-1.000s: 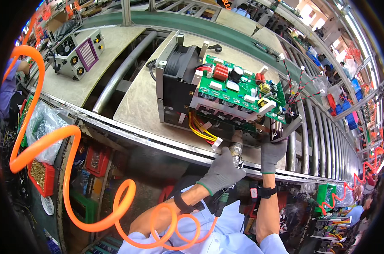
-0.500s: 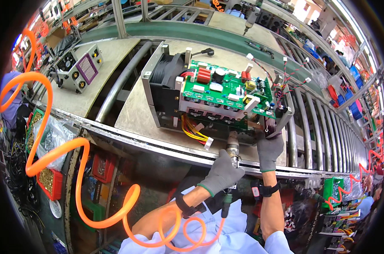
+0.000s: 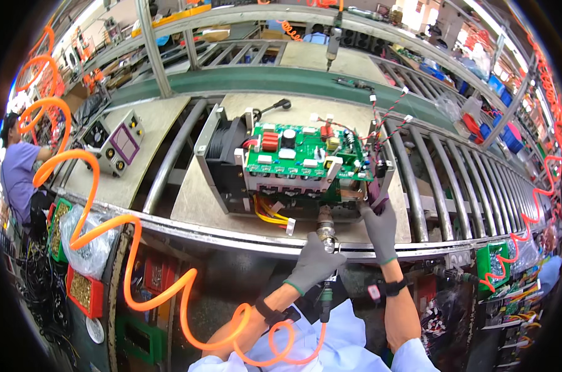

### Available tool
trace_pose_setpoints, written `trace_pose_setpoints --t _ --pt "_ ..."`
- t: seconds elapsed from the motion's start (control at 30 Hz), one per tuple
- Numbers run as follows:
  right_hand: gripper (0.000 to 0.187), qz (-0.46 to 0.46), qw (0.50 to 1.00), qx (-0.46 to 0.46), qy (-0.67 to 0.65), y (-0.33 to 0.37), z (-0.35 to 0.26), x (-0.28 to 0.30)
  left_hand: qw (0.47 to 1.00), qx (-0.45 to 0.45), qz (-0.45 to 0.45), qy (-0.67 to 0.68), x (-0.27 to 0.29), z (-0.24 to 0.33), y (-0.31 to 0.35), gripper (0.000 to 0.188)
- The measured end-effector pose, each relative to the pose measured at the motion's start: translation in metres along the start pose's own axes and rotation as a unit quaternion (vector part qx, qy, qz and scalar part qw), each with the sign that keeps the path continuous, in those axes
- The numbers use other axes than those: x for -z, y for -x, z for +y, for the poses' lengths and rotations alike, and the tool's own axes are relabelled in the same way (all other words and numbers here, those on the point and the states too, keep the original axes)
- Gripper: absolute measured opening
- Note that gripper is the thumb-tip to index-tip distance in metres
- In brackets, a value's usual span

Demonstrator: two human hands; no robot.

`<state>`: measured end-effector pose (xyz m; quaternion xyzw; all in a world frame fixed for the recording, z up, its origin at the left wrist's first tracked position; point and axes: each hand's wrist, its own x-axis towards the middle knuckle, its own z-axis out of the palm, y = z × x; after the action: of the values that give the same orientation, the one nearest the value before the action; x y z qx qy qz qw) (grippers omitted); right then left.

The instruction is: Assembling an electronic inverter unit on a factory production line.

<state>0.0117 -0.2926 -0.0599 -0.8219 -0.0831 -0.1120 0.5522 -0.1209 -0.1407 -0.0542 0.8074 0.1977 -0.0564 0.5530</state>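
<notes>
My left hand, in a grey glove, is closed round an air screwdriver. The tool's tip points into the lower front of an open-framed electrical unit; the exact contact point is hidden. A green circuit board with red, white and black parts lies on top of the unit. My gloved right hand grips the lower edge of the end panel at the unit's right, its fingertips partly hidden. Yellow and red wires with a white connector hang from the front.
An orange coiled air hose loops across the left to the screwdriver. Metal rollers run off to the right. A second unit stands left. Screw bins sit below it, near a person in purple. Another screwdriver hangs beyond.
My view has shifted, so the unit and bench sit further left in it. My left hand still holds the screwdriver at the unit's front. My right hand has drawn slightly back along the end panel.
</notes>
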Motion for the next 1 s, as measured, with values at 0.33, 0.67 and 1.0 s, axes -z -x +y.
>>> trace_pose_setpoints --t 0.33,0.67,1.0 --pt "0.029 -0.117 0.886 -0.224 -0.389 0.067 -0.016 0.022 0.977 0.046 -0.110 0.176 0.041 -0.006 0.033 0.047" --pt "0.030 -0.109 0.896 -0.254 -0.346 0.060 -0.019 0.006 0.952 0.082 -0.166 0.245 0.056 0.000 0.040 0.046" --pt "0.028 -0.034 0.945 -0.226 -0.236 0.061 -0.023 -0.003 0.951 0.088 -0.192 0.227 0.059 0.002 0.038 0.049"
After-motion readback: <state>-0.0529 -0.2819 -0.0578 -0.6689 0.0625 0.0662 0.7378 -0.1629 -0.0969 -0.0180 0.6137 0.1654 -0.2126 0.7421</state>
